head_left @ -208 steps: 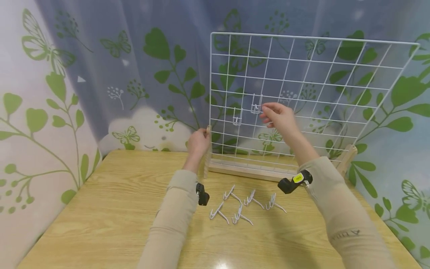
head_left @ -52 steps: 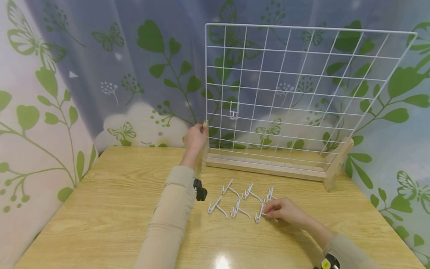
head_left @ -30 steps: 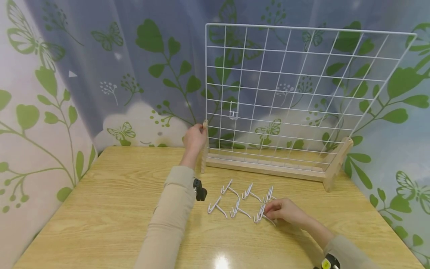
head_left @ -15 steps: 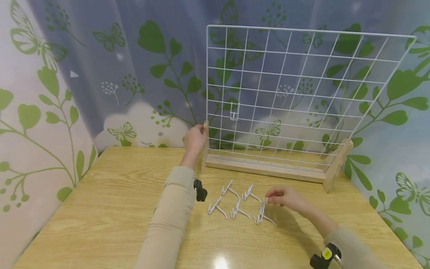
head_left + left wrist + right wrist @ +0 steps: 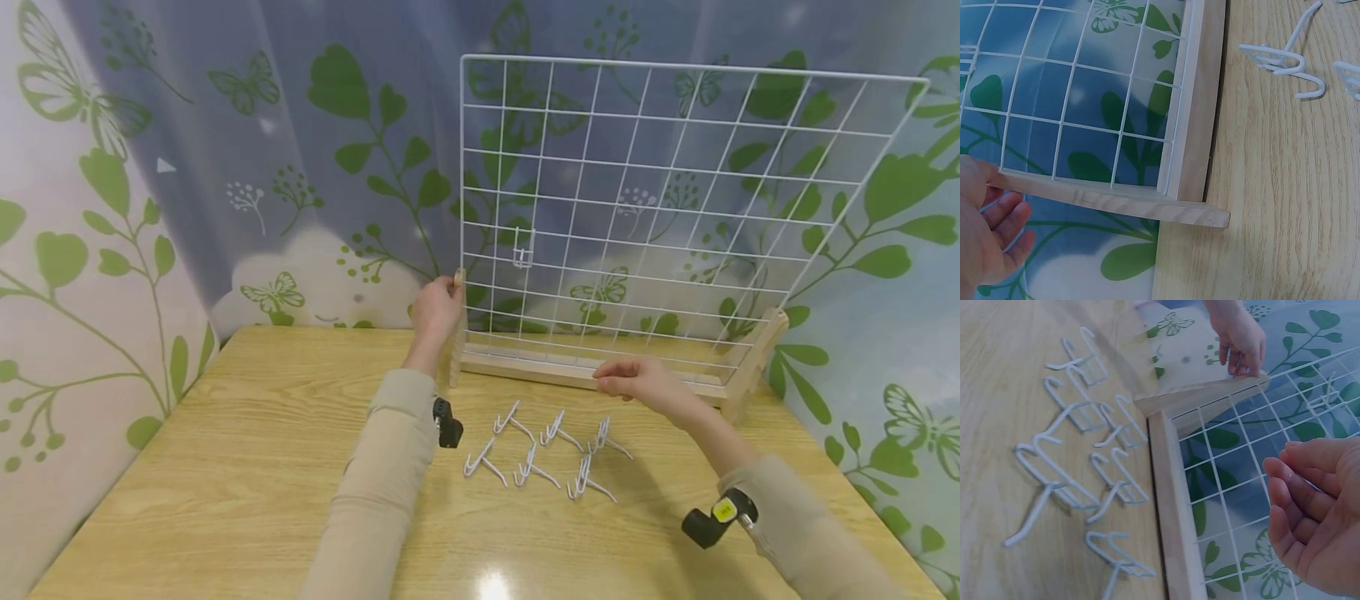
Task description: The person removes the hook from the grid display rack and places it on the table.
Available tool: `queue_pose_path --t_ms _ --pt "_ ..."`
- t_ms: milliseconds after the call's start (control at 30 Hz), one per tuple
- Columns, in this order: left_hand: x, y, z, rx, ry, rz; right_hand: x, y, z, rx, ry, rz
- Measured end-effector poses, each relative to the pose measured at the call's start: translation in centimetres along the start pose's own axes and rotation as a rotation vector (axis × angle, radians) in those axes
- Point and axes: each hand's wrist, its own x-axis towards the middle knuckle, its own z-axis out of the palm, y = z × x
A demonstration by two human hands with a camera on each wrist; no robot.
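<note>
My left hand (image 5: 435,312) pinches the top of the left wooden upright (image 5: 1147,207) of a stand, its other fingers loosely bent in the left wrist view. The stand carries a white wire grid (image 5: 675,66), which leans back. One white wire hook (image 5: 522,262) hangs at the grid's left part. In front of the stand's base hovers my right hand (image 5: 641,385), fingers loosely curled with nothing between them, as the right wrist view shows. Below it several white hooks (image 5: 584,477) lie on the table in two rows, prongs to the right.
The stand's wooden base bar (image 5: 525,367) runs along the rear of the wood-grain table (image 5: 300,467). Its right upright (image 5: 752,367) stands near the table's right side. Behind hangs a curtain (image 5: 360,192) printed with green leaves and butterflies.
A second hook has gone from the grid and lies front right among the others. After touching the hooks at the right, my right hand has risen toward the grid, empty. The left keeps its place.
</note>
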Motion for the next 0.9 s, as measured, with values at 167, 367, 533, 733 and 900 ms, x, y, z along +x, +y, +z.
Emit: queue_pose_path --t_ms 167,367,533,733,900 --pt "0.1 0.0 0.0 0.016 0.009 -0.003 1.0 -1.2 -0.8 -0.012 0.06 -0.027" --pt "0.1 0.1 0.0 0.024 0.007 -0.004 2.1 -2.9 -1.8 -0.057 0.1 -0.048" --pt "0.0 0.1 -0.1 0.011 0.003 -0.004 3.2 -4.8 -2.4 -0.049 0.118 -0.045" --pt "0.1 0.1 -0.2 0.003 0.01 0.015 4.5 -6.4 -2.6 -0.03 0.131 -0.058" --pt "0.1 0.0 -0.2 0.009 0.016 0.011 5.5 -7.3 -2.4 -0.016 0.136 -0.062"
